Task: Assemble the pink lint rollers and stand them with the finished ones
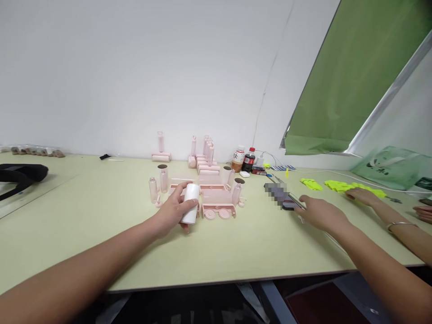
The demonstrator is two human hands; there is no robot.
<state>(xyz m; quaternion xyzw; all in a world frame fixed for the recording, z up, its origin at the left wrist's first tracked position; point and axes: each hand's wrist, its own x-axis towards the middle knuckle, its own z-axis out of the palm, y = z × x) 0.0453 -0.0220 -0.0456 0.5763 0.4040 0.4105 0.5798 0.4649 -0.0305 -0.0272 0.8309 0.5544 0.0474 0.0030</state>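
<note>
My left hand [177,204] is wrapped round a smooth white cylinder [191,203], held tilted just above the table in front of the pink parts. Behind and beside it lie pink plastic casings [218,209], one with two round discs in front. Clear pink tubes [153,190] stand to the left, along with upright rolls with dark brown tops [162,167]. Over on the right, the fingers of my right hand [319,212] close on the near end of a dark phone [280,195] lying on the table. Its screen is blurred out.
Finished-looking pink rollers [208,164] stand along the wall, beside a cola bottle [249,160] and a labelled drink bottle [237,159]. Another person's hand [362,196] rests by yellow cloth [337,186] at right. A black object [23,175] lies far left.
</note>
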